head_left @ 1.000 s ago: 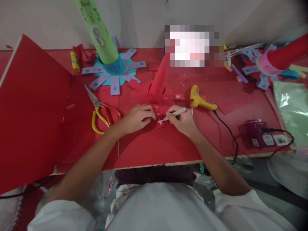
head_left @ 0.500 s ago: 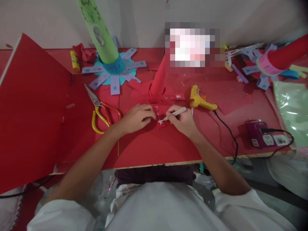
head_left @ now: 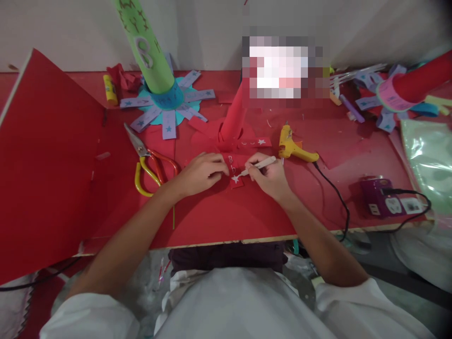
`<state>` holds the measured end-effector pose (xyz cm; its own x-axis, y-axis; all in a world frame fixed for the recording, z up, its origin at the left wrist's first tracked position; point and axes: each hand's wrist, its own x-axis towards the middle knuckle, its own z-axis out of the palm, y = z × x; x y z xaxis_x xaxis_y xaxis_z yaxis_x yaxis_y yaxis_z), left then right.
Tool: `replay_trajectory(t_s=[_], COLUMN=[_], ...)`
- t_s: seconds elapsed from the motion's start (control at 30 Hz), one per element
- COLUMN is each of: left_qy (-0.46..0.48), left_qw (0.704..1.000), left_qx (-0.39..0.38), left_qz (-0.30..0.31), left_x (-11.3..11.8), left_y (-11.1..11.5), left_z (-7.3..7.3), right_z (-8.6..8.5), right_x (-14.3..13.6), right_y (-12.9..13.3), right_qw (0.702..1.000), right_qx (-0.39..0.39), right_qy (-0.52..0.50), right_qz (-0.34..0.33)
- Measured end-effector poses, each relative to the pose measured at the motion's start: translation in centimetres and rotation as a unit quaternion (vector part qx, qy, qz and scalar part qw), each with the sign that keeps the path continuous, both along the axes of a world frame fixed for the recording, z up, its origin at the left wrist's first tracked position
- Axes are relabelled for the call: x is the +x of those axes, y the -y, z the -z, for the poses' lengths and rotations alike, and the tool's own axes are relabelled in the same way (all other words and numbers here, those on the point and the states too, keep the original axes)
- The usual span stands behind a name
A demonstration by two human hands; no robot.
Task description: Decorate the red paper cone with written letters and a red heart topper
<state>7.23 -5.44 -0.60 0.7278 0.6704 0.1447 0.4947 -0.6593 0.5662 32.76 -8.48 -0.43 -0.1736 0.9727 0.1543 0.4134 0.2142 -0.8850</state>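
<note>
Strip: narrow red paper strip (head_left: 237,184), lettered in white, with a white star (head_left: 235,179) near its six o'clock end; it lies on the red tabletop (head_left: 201,226) between the two hands.
Left fingers: left hand (head_left: 206,174) rests with fingers loosely bent, the strip just at their three o'clock; whether they press it down, cannot tell.
Right fingers: right hand (head_left: 271,179) pinches a white pen (head_left: 262,163); the strip lies at nine o'clock of these fingertips.
Pen tip: at the star's two o'clock side; contact too fine to confirm.
Red cone: red paper cone (head_left: 234,115) stands at the strip's twelve o'clock.
Glue gun: yellow glue gun (head_left: 297,150) lies between two and three o'clock.
Scissors: scissors (head_left: 141,150) lie between nine and ten o'clock.
Green tube: green paper tube (head_left: 155,70) stands, tilted, toward eleven o'clock.
</note>
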Motion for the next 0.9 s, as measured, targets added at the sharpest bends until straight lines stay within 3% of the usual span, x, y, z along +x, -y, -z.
replay_trajectory(t_s=[0.9], left_qy=[0.009], left_qw=[1.0], left_qx=[-0.003], left_qz=[0.002], left_x=[0.12], left_y=[-0.08], left_z=[-0.13], right_z=[-0.43], right_x=[-0.27], right_y=[0.06], right_qw=[0.999], right_qx=[0.009], right_qy=[0.015], right_qz=[-0.041])
